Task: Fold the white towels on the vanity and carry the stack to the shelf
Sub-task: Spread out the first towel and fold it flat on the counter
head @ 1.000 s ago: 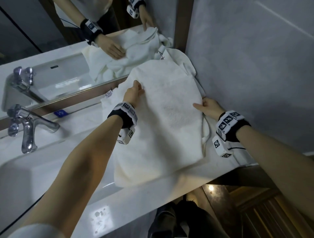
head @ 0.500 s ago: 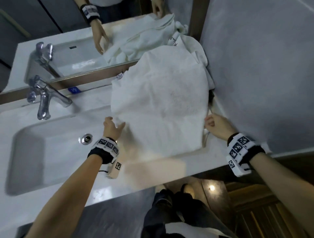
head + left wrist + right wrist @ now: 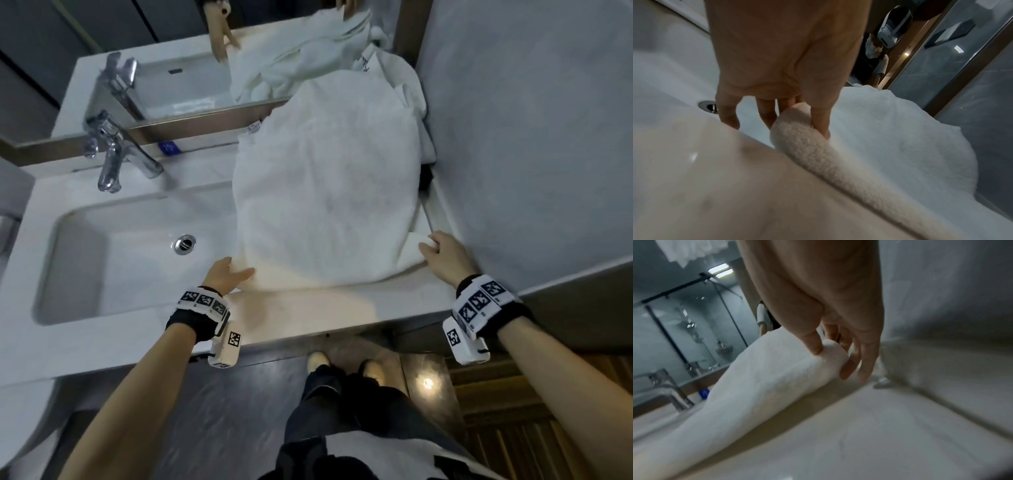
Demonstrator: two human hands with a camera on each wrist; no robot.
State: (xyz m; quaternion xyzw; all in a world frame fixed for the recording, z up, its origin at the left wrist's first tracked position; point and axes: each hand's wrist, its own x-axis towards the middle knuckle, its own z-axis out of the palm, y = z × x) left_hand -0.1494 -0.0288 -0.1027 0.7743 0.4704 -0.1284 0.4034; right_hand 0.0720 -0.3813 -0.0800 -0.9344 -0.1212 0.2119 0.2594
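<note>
A white towel (image 3: pixel 325 192) lies spread over the right half of the vanity top (image 3: pixel 308 318), reaching back to the mirror. My left hand (image 3: pixel 236 274) pinches its near left corner (image 3: pixel 797 123) between thumb and fingers, at the rim of the basin. At the near right corner (image 3: pixel 826 353), close to the side wall, my right hand (image 3: pixel 435 250) pinches the towel too. More crumpled white towel (image 3: pixel 407 78) is bunched behind it in the back right corner.
A white basin (image 3: pixel 130 253) with a metal drain (image 3: pixel 185 244) fills the left of the vanity, with a chrome tap (image 3: pixel 116 150) behind it. The mirror (image 3: pixel 171 44) runs along the back and a grey wall (image 3: pixel 531 137) closes the right side. Dark floor lies below.
Both hands slid from the towel's middle edges back toward me and took hold of its two near corners. The view has pulled back and tilted downward.
</note>
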